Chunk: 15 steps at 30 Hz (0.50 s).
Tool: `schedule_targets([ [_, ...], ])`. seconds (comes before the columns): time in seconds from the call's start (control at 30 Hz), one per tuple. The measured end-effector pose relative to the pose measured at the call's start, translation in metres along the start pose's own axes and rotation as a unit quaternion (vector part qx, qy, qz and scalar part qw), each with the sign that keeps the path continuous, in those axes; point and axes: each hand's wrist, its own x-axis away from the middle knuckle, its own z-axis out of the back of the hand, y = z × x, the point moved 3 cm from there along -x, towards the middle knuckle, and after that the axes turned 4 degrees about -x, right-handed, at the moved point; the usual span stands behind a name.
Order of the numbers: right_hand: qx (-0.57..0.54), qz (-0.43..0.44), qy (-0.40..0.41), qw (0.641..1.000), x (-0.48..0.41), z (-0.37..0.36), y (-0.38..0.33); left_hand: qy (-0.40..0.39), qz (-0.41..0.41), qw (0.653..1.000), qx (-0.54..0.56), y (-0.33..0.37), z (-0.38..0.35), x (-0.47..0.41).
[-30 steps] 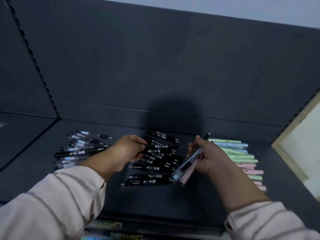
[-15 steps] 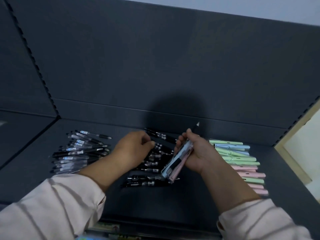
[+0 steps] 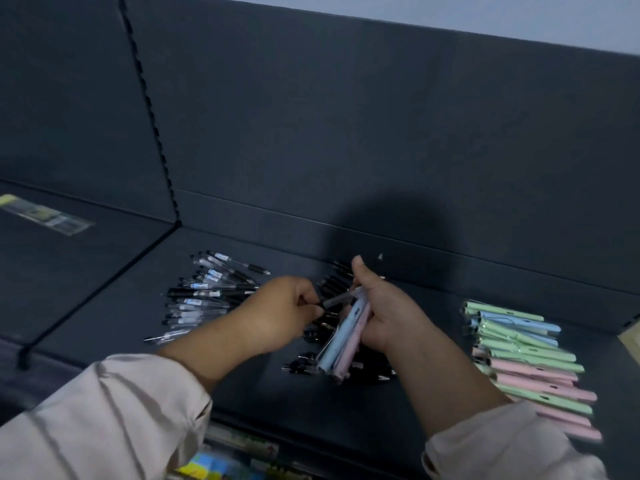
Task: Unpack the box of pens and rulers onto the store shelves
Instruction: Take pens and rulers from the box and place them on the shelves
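My right hand (image 3: 388,313) grips a bundle of pens (image 3: 343,341), pale blue and pink ones, held slanted above the shelf. My left hand (image 3: 280,313) pinches the end of a dark pen (image 3: 337,300) that sticks out of that bundle. Under both hands lies a pile of black pens (image 3: 311,362) on the dark shelf (image 3: 242,393). A heap of clear pens (image 3: 204,296) lies to the left. Rows of green, blue and pink pastel pens (image 3: 530,362) lie to the right.
A flat clear packet (image 3: 48,214) lies on the neighbouring shelf section at far left, past a perforated upright (image 3: 152,109). Colourful packaging (image 3: 221,469) shows on the shelf below. The dark back panel (image 3: 381,133) rises behind the pens.
My left hand moved from the black pile to the bundle and took hold of a dark pen in it. My right hand shifted left with the bundle. The view swung left.
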Motion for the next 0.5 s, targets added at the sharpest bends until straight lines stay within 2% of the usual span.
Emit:
schedule_targets([
  [0.17,0.019,-0.019,0.006,1.000,-0.009,-0.026,0.018,0.068,0.034,0.994,-0.076,-0.037,0.031,0.007],
  [0.33,0.011,-0.043,0.005,0.999,-0.024,-0.041,0.032,0.134,0.073,0.962,-0.226,-0.085,0.072,0.022],
  [0.5,-0.018,-0.066,0.007,0.998,-0.030,-0.051,0.048,0.123,0.099,0.931,-0.330,-0.115,0.083,0.027],
])
